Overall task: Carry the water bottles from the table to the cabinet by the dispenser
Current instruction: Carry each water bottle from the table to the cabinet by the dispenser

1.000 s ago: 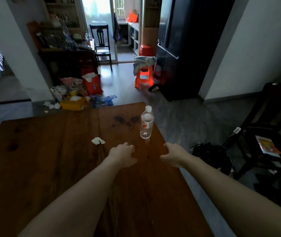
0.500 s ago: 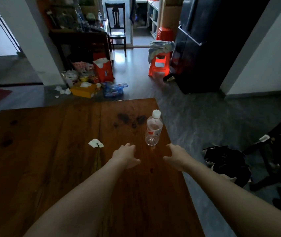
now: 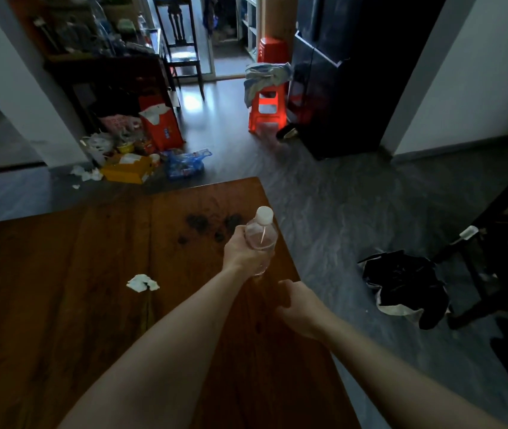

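left hand (image 3: 243, 252): wrapped around water bottle (image 3: 262, 235), upright near desk (image 3: 60, 305) far right edge | right hand (image 3: 300, 308): loosely curled, holding nothing, just beside and nearer than bottle | crumpled tissue (image 3: 142, 283): left of hands

One bottle (image 3: 261, 239) — one tissue (image 3: 142, 283) — two hands.

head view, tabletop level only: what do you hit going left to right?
Crumpled white tissue → left hand wrapped around the clear plastic water bottle with white cap → loosely curled, empty right hand → right edge of the brown wooden table.
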### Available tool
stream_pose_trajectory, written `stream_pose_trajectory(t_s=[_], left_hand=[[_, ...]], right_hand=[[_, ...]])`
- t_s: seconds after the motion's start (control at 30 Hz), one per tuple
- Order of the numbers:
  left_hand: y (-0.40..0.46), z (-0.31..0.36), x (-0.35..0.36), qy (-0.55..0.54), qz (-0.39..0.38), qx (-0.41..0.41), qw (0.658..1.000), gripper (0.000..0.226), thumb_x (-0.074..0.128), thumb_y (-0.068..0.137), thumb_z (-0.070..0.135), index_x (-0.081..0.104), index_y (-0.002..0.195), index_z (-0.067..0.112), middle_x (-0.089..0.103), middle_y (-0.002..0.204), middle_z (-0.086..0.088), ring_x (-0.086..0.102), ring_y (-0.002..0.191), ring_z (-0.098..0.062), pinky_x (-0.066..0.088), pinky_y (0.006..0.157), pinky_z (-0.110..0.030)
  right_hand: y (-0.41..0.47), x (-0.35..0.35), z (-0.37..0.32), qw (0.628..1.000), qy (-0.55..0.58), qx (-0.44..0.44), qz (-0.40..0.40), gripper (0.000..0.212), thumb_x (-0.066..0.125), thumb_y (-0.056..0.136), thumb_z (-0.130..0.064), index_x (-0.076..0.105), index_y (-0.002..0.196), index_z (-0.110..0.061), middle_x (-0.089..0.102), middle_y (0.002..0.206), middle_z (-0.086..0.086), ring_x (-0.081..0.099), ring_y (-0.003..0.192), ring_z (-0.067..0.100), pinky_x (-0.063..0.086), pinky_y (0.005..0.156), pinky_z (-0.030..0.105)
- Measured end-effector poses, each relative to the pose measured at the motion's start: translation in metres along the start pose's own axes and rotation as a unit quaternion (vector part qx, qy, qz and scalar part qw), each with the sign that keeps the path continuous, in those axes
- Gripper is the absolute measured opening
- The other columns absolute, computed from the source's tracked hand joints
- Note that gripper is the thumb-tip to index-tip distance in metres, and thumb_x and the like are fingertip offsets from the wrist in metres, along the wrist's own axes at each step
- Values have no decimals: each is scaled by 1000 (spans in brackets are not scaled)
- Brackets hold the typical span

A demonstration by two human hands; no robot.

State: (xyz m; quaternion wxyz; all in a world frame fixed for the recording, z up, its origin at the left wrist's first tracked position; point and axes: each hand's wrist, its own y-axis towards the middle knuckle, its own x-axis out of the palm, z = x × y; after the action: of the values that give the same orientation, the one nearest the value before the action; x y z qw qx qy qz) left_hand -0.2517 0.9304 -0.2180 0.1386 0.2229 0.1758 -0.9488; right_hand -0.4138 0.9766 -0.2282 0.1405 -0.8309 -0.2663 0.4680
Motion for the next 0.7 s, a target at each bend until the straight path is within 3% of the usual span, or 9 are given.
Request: stream_pose_trajectory(t_s=[0.07,0.27,0.37,0.43,0.53,0.6,0.63,0.7], left_hand=[[-2,0,-3,13,-3,19,1000,55,87,76,23,54,120,22,65,103,6,64,96,-14,51,84,-30],[-28,-6,-27,27,4,74,997,55,88,76,30,58,121,23,69,103,9,68,95,-9,58,83,-30],[-58,3,-43,11,11,104,995,53,86,78,31,57,121,24,65,98,17,63,87,7,53,74,-15],[-82,8,-52,4,36,132,991,51,86,78,31,56,119,28,65,99,21,64,86,12,51,67,-9],[-125,17,-67,19,59,198,978,51,85,77,31,54,118,32,65,104,23,62,97,17,51,76,-5],[-155,21,-78,31,60,224,972,48,85,77,31,55,115,31,67,105,20,65,98,12,53,79,-9],[-170,24,-84,36,61,229,971,47,84,77,34,56,114,31,68,104,18,67,98,9,55,79,-12],[-200,29,-92,46,57,229,971,46,82,74,42,57,112,34,70,104,18,67,98,7,56,79,-14]], right_hand=[[-1,1,1,1000,13,4,0,72,62,87,-32,27,149,-28,36,148,4,55,118,21,50,98,47],[-11,2,6,1000,12,-12,-2,68,58,91,-33,27,151,-25,35,150,5,44,130,22,45,105,44],[-24,2,0,999,32,-24,8,66,58,92,-31,28,151,-23,36,149,5,43,130,20,45,105,36],[-36,5,-8,998,55,-35,16,66,58,93,-29,28,151,-24,35,151,5,43,132,19,45,101,30],[-57,8,-21,987,146,-57,29,61,56,95,-27,30,150,-25,37,151,3,48,127,15,47,85,21],[-71,9,-28,969,240,-58,23,51,51,98,-27,36,147,-24,44,146,2,52,111,5,45,70,15],[-80,9,-31,952,302,-42,12,46,48,100,-27,40,145,-23,50,141,2,53,103,3,42,70,15],[-96,11,-33,873,483,43,-48,38,43,102,-25,50,138,-17,59,129,7,58,100,12,47,79,27]])
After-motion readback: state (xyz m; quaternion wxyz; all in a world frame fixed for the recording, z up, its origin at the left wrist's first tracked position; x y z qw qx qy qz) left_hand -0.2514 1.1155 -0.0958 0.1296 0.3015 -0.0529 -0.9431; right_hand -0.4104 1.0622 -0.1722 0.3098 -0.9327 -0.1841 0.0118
